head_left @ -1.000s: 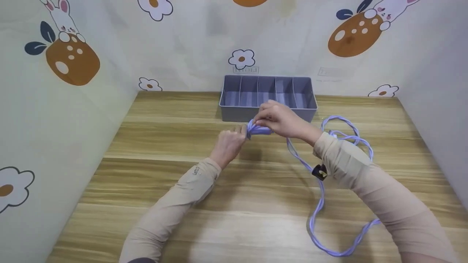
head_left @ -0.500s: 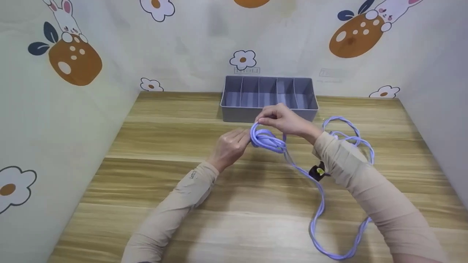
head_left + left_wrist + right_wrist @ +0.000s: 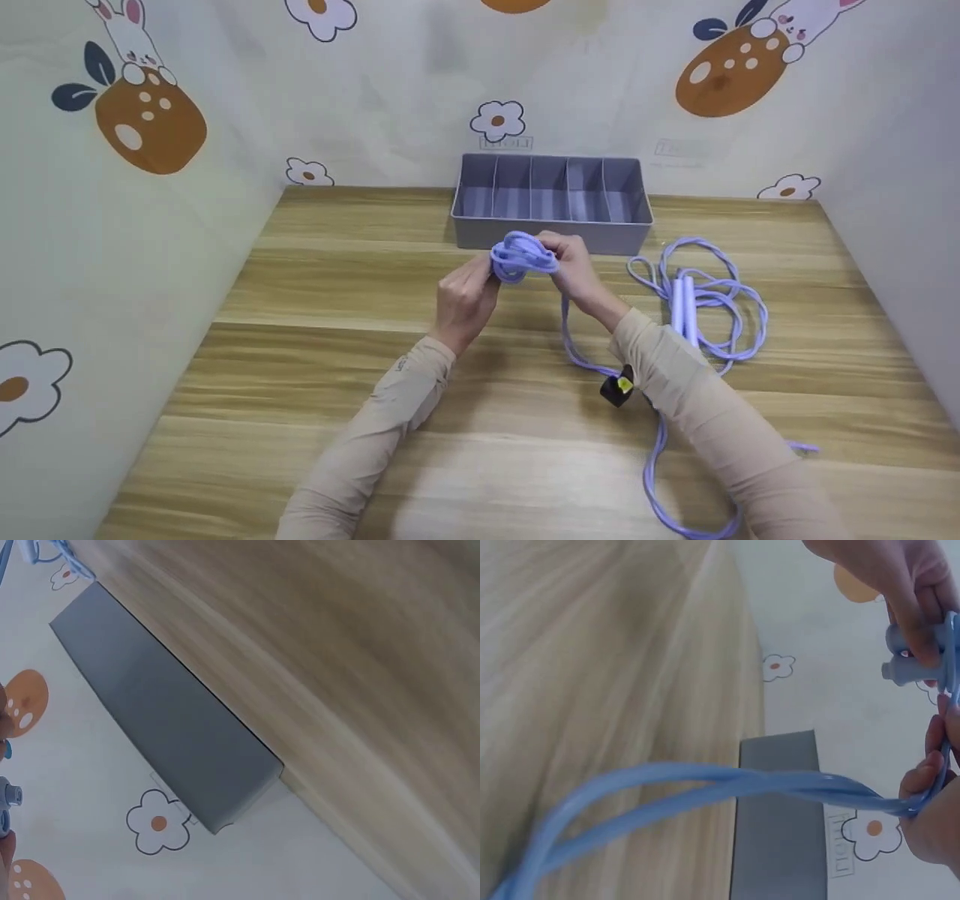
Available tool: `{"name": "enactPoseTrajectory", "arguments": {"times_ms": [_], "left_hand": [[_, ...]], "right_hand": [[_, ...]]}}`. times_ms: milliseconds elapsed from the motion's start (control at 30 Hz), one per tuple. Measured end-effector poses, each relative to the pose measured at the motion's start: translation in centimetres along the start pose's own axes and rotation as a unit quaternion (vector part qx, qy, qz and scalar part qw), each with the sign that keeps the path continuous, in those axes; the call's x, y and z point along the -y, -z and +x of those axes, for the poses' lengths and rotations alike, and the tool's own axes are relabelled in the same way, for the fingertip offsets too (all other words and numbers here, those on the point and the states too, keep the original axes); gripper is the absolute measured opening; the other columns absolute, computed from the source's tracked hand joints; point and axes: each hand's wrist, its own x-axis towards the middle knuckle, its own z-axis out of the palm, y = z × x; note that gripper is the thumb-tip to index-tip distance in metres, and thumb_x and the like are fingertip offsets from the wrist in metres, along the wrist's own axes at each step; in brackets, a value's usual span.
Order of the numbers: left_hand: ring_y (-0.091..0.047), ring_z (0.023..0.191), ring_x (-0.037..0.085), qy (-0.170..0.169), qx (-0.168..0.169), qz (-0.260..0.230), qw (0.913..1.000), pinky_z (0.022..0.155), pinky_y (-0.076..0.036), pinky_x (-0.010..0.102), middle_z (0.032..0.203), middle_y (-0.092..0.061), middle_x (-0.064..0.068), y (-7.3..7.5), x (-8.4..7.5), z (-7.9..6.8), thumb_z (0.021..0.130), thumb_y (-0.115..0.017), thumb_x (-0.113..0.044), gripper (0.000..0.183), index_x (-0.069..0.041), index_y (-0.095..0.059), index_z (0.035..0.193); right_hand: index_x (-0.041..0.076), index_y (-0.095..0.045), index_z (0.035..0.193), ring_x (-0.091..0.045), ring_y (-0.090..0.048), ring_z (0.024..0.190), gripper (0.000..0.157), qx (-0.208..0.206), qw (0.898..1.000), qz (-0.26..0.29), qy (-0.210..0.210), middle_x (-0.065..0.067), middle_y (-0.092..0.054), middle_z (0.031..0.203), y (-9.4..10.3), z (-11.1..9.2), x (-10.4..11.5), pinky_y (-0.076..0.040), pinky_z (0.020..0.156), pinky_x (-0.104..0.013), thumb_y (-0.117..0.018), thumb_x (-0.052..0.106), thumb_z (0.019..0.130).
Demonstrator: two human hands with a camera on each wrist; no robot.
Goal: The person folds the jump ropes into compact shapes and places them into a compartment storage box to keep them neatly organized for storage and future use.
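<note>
A blue-purple jump rope (image 3: 519,259) is bunched in loops between my hands, above the wooden table. My left hand (image 3: 465,301) grips its two handles (image 3: 909,672), side by side in the right wrist view; from the head they are hidden behind the loops. At the right side of the bundle, my right hand (image 3: 576,271) holds the cord with curled fingers. A doubled length of cord (image 3: 705,787) runs from that hand down to the table. The left wrist view shows only a bit of handle (image 3: 10,795) at its left edge.
Just behind my hands stands a grey box with five slots, whose front wall (image 3: 517,234) faces me. Another blue-purple jump rope with handles (image 3: 684,309) lies coiled at right, partly under my right sleeve (image 3: 697,390). Loose cord (image 3: 652,480) trails toward the front edge. Patterned walls enclose the table.
The looped bundle has turned and drawn tighter between my hands. My right hand has moved down beside it, its forearm shifting left and uncovering the other rope's handles.
</note>
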Motion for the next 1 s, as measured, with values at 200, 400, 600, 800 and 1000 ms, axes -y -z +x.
{"name": "enactPoseTrajectory", "arguments": {"times_ms": [200, 400, 600, 800, 1000], "left_hand": [[-0.063, 0.059, 0.022, 0.087, -0.018, -0.008, 0.9960, 0.055, -0.053, 0.030, 0.075, -0.067, 0.015, -0.2, 0.0, -0.2, 0.068, -0.071, 0.005, 0.026, 0.009, -0.064, 0.093], [-0.064, 0.060, 0.023, 0.172, -0.020, -0.016, 0.9848, 0.056, -0.053, 0.031, 0.080, -0.068, 0.018, -0.3, 0.2, -0.4, 0.072, -0.068, 0.004, 0.025, 0.008, -0.064, 0.097], [-0.066, 0.062, 0.022, 0.243, -0.019, -0.030, 0.9693, 0.059, -0.054, 0.031, 0.083, -0.069, 0.017, -0.3, 0.3, -0.5, 0.076, -0.067, 0.001, 0.023, 0.005, -0.065, 0.098], [-0.066, 0.062, 0.022, 0.256, -0.005, -0.026, 0.9663, 0.059, -0.054, 0.031, 0.083, -0.069, 0.016, -0.4, 0.8, -0.3, 0.077, -0.066, -0.001, 0.021, 0.003, -0.065, 0.098], [-0.062, 0.051, 0.022, 0.231, 0.049, 0.021, 0.9715, 0.049, -0.051, 0.032, 0.074, -0.068, 0.016, -0.3, 1.3, -0.3, 0.077, -0.065, -0.002, 0.023, 0.003, -0.063, 0.099]], "right_hand": [[-0.017, -0.058, 0.071, -0.001, -0.042, 0.060, 0.010, -0.051, 0.998, -0.040, 0.027, 0.000, -0.049, 0.063, -0.8, -0.6, -0.5, -0.034, 0.055, -0.012, -0.054, -0.013, 0.081], [-0.016, -0.064, 0.085, -0.005, -0.044, 0.063, 0.010, -0.040, 0.995, -0.082, 0.035, -0.016, -0.053, 0.066, -1.0, -1.7, -0.8, -0.038, 0.057, -0.013, -0.055, -0.011, 0.083], [-0.006, -0.068, 0.093, -0.009, -0.045, 0.066, 0.014, -0.013, 0.986, -0.162, 0.017, -0.013, -0.058, 0.075, -1.1, -2.3, -3.0, -0.039, 0.058, -0.018, -0.057, 0.000, 0.085], [-0.007, -0.065, 0.102, -0.010, -0.047, 0.061, 0.020, 0.015, 0.992, -0.116, -0.039, -0.009, -0.056, 0.071, -1.0, -2.3, -3.7, -0.040, 0.054, -0.017, -0.053, 0.004, 0.089], [-0.012, -0.060, 0.098, -0.003, -0.040, 0.047, 0.023, 0.049, 0.985, -0.013, -0.167, -0.001, -0.053, 0.066, -0.6, -2.1, -3.3, -0.030, 0.038, -0.014, -0.047, 0.006, 0.093]]}}
